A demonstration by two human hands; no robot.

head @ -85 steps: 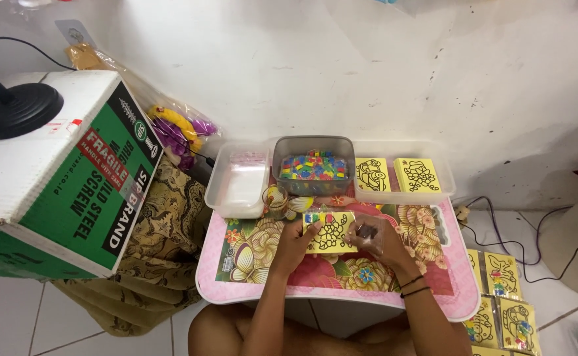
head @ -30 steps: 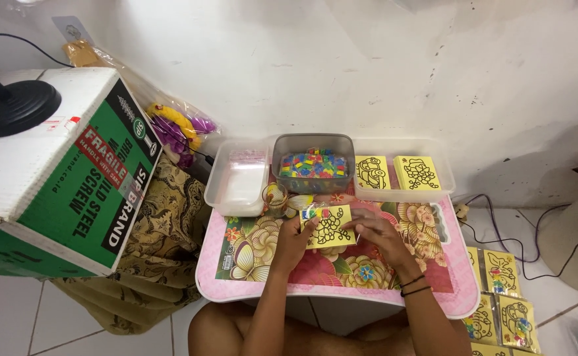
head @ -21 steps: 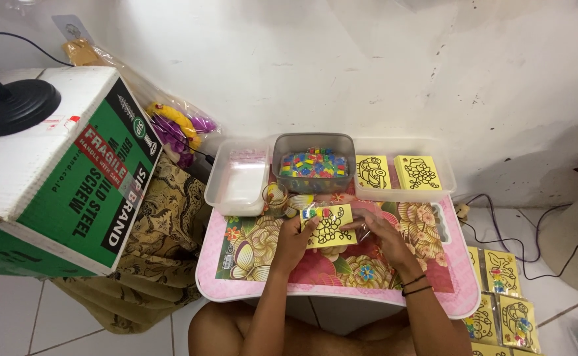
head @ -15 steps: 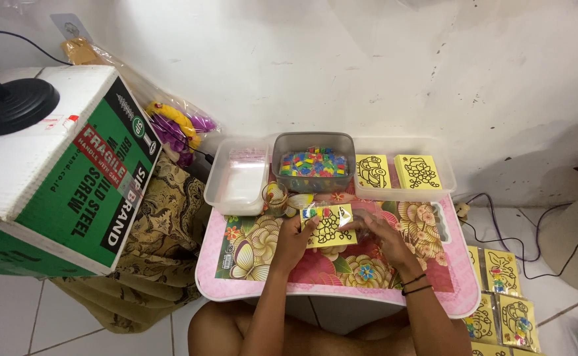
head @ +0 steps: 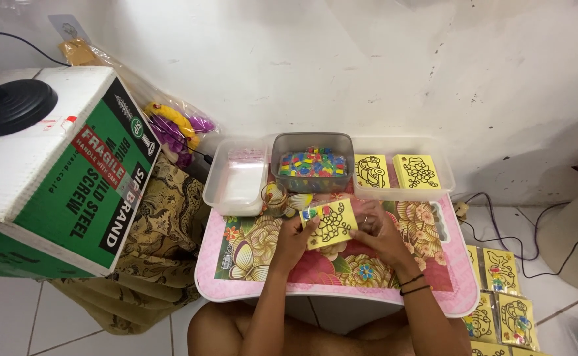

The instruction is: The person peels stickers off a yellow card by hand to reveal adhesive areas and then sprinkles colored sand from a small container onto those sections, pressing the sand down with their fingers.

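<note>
Small pink floral table (head: 249, 280) carries three plastic tubs along its back edge: clear empty tub (head: 236, 181), grey tub (head: 312, 165) of coloured bits, clear tub (head: 401, 175) with yellow cards.

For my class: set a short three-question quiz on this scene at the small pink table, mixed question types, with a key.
1. True or false: both hands hold the yellow card.
2. Which container holds the small coloured pieces? A) clear tub B) grey tub C) tray with two yellow cards
3. What stands on the cardboard box?

Key: 1 true: left hand and right hand grip its sides. 2 B. 3 A black round base.
</note>
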